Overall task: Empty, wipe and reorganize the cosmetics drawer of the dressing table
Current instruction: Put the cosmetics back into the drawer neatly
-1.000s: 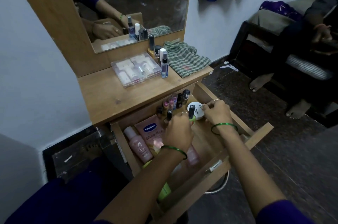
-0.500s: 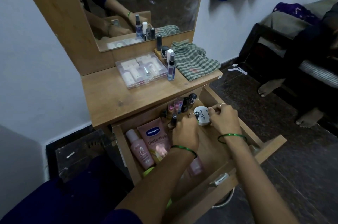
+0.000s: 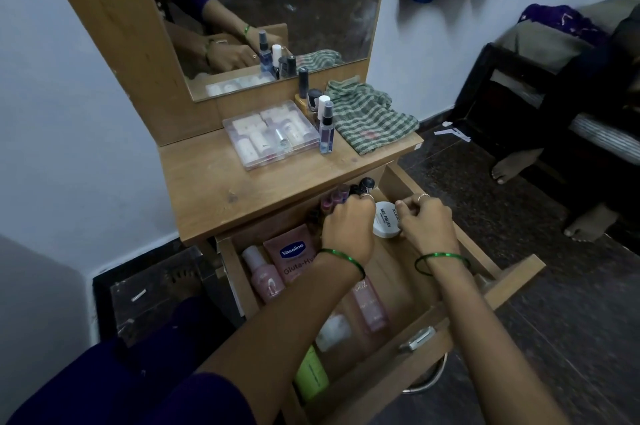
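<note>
The drawer (image 3: pixel 512 277) of the dressing table stands pulled out. Along its back wall runs a row of small nail polish bottles (image 3: pixel 365 183). My left hand (image 3: pixel 346 230) reaches into that row, fingers curled round a small bottle that the hand mostly hides. A white jar (image 3: pixel 384 222) marked nail polish stands to the right, and my right hand (image 3: pixel 427 222) grips its side with curled fingers. Lying flat in the drawer are a pink Vaseline tube (image 3: pixel 292 254), a pink bottle (image 3: pixel 263 277), another pink bottle (image 3: pixel 369 306) and a green tube (image 3: pixel 311 372).
On the tabletop (image 3: pixel 214 189) sit a clear plastic box (image 3: pixel 270 133) of small items, a spray bottle (image 3: pixel 326 133), several bottles behind it and a green checked cloth (image 3: pixel 370 116). A mirror stands behind. Another person's bare feet (image 3: pixel 509 168) rest on the floor at right.
My left hand moved from the drawer's middle to the back row with a dark-capped bottle. My right hand stayed at the white jar. The camera shifted closer.
</note>
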